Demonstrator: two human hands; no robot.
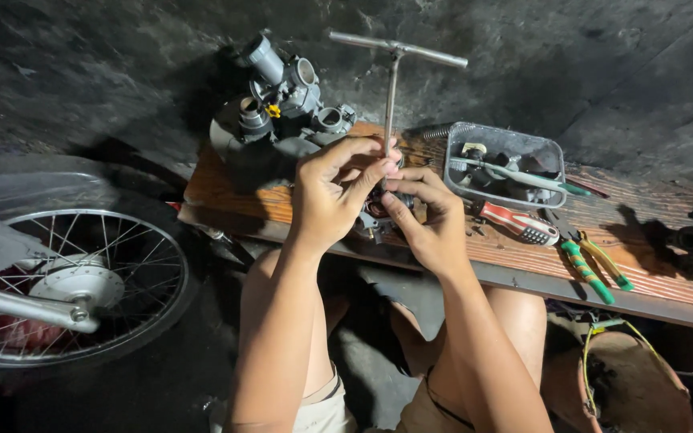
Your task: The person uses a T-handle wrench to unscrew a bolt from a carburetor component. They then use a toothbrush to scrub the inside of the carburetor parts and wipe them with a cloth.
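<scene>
Together, 2 hands, left hand (332,195) and right hand (429,218) clenched around small metal part (378,207) (mostly hidden), T-handle wrench (392,88) upright

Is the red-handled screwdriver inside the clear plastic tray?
No, the red-handled screwdriver lies on the wooden board, just outside the clear plastic tray.

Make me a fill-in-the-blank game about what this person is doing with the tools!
1. Both hands, the left hand and the right hand, meet around a small metal part at the foot of a ____-shaped wrench.
2. The screwdriver on the wooden bench has a red and ____ handle.
3. The pliers have ____ and yellow handles.
4. Left of the person's legs stands a spoked ____.

Missing words: T; white; green; wheel
</scene>
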